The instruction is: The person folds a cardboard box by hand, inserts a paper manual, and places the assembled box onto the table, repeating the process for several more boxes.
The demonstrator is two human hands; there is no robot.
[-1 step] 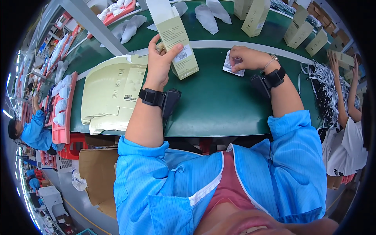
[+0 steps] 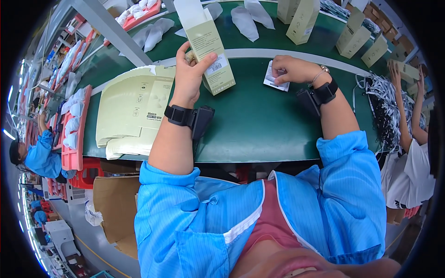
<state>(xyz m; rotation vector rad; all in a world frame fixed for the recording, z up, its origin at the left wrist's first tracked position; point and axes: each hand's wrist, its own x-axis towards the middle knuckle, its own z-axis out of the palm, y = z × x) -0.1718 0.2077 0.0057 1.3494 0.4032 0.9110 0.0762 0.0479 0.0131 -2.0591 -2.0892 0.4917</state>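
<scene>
A tall pale-green carton [image 2: 211,60] stands tilted in my left hand [image 2: 189,74], which is closed around its lower part with the thumb over a white barcode label. The carton's top end is unfolded, with a white flap sticking up. On the green table, my right hand [image 2: 296,70] has its fingers curled and pinched at a small white printed paper [image 2: 277,83]. The fingers cover part of the paper, so I cannot tell if it is one sheet or a stack. Left of my left forearm lies a fanned pile of flat pale-green cartons [image 2: 127,104].
White pouches [image 2: 244,23] and upright pale-green cartons [image 2: 302,23] stand beyond the light rail [image 2: 259,52]. Shredded silvery strips [image 2: 382,104] heap at the right, where another person's hands [image 2: 408,78] hold a carton. A grey post [image 2: 111,32] rises at the left, near a pink tray [image 2: 74,134].
</scene>
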